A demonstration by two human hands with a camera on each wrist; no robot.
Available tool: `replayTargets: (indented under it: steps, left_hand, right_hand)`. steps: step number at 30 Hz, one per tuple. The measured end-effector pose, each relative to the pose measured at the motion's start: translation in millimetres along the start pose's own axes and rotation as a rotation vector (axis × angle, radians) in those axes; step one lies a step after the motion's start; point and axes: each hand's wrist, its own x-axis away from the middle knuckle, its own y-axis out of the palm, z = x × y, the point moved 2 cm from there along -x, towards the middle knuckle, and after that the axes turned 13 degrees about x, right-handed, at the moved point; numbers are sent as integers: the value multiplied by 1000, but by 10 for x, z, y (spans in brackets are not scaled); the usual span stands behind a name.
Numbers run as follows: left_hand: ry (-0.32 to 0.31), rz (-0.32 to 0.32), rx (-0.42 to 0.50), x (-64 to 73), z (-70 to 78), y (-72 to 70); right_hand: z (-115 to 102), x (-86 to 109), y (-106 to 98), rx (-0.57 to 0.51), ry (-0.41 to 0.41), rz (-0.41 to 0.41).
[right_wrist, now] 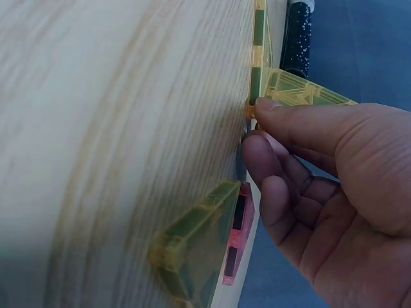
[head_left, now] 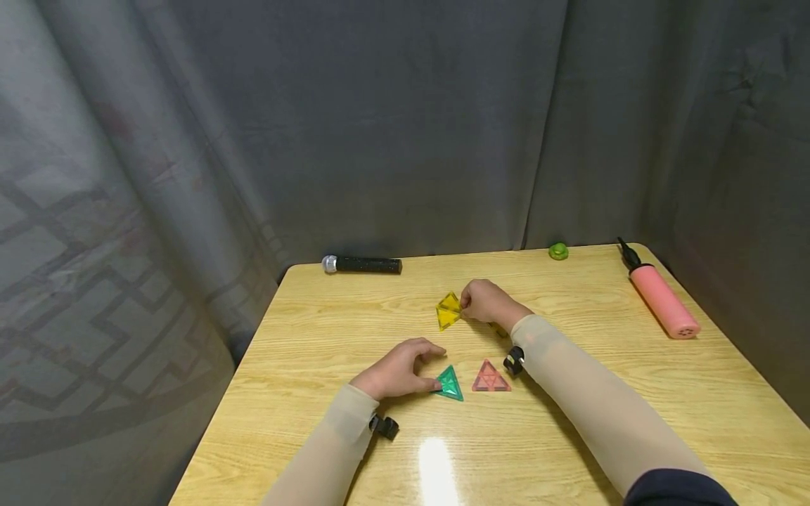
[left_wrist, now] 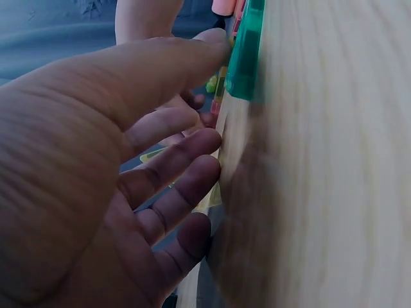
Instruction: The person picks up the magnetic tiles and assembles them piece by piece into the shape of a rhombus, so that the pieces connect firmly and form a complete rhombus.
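Note:
My right hand (head_left: 490, 302) pinches the corner of a pair of yellow triangular tiles (head_left: 448, 318) between thumb and fingertips. In the right wrist view, one yellow tile lies flat and another (right_wrist: 308, 90) slants up from it. My left hand (head_left: 399, 369) rests low over the table, its thumb on the edge of a green triangular tile (head_left: 451, 384) and its other fingers spread loosely. Right of the green tile lies a pink triangular tile (head_left: 490, 378). One more yellow tile (right_wrist: 196, 247) stands tilted beneath my right wrist, a pink tile edge (right_wrist: 237, 234) behind it.
A black microphone (head_left: 367, 265) lies along the back left of the wooden table (head_left: 304, 393). At the back edge sits a small green object (head_left: 558, 251). A pink hand pump (head_left: 664, 302) with a black nozzle lies at the right. Grey curtains (head_left: 392, 126) hang behind.

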Motion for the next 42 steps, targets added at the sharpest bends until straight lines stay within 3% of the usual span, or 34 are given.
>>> replayTargets:
  steps: [19, 29, 36, 42]
  left_hand:
    - [11, -37, 9, 17, 73, 35]
    - [27, -76, -33, 19, 79, 52]
    - [46, -60, -77, -14, 101, 90]
    - [26, -60, -77, -39, 106, 129]
  right_hand:
    - [40, 6, 1, -14, 31, -25]
    - [65, -12, 16, 2, 36, -31]
    - [78, -6, 4, 15, -11, -10]
    - [68, 5, -2, 9, -2, -16]
